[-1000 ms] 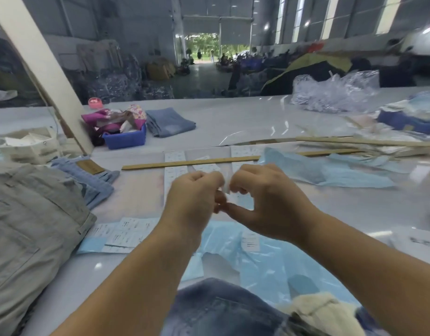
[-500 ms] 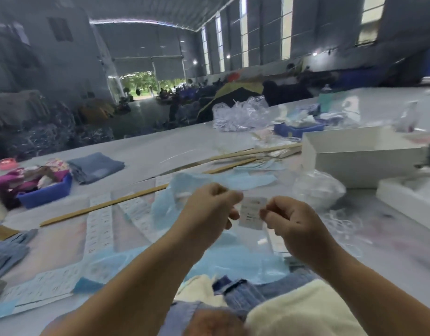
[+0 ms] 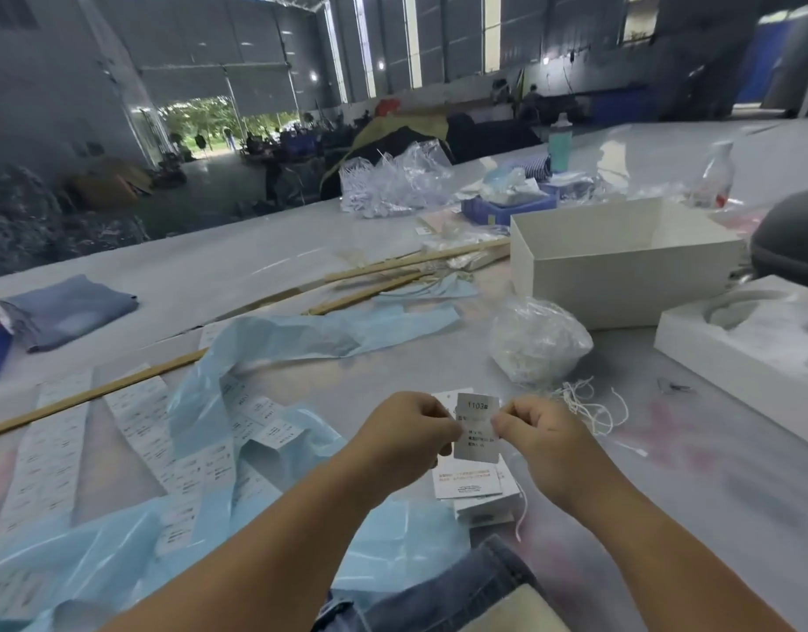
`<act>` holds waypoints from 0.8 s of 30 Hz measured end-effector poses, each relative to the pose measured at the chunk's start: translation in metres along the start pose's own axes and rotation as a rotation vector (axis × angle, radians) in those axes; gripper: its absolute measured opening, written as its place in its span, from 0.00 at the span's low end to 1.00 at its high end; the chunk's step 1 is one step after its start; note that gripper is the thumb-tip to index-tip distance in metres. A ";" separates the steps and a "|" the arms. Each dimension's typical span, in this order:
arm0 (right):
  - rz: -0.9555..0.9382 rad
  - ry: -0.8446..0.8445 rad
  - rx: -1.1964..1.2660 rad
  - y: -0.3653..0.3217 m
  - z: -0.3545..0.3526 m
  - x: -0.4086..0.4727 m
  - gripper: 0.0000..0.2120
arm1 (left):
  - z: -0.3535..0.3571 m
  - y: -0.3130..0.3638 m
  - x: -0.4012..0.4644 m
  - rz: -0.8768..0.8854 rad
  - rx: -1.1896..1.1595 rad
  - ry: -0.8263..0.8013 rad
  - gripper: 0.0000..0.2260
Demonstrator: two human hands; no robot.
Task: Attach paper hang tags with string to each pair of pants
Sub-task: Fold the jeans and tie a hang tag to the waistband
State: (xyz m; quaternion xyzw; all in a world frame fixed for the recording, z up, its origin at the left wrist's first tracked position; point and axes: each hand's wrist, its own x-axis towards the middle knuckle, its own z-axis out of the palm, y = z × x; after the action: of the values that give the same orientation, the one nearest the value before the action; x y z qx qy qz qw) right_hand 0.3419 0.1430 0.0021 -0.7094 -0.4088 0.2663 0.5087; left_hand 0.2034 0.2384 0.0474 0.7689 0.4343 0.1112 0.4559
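Above table [image 3: 666, 494], left hand [image 3: 404, 437] and right hand [image 3: 541, 442] both pinch printed hang tag [image 3: 477, 426]; tag stack [image 3: 473, 490] below, loose strings [image 3: 589, 403] beside.

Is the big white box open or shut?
Open: the white box has no lid on top, and its inner walls show; its floor is out of sight.

Bare table [image 3: 666, 485] right of the hands; string bag [image 3: 536, 346] and white box [image 3: 621, 262] beyond.

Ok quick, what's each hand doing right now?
Left hand: fingers curled, pinching the left edge of the paper tag.
Right hand: fingers curled, pinching the right edge of the same tag.
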 end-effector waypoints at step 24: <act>-0.009 0.236 -0.300 0.046 0.032 0.020 0.10 | 0.038 -0.056 0.051 -0.131 -0.030 0.150 0.10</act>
State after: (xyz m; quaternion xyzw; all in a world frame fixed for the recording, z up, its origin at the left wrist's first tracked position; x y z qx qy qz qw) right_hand 0.3410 0.1697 -0.0511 -0.8017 -0.3843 0.1150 0.4431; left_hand 0.2235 0.2663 -0.0300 0.7215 0.5147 0.1452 0.4398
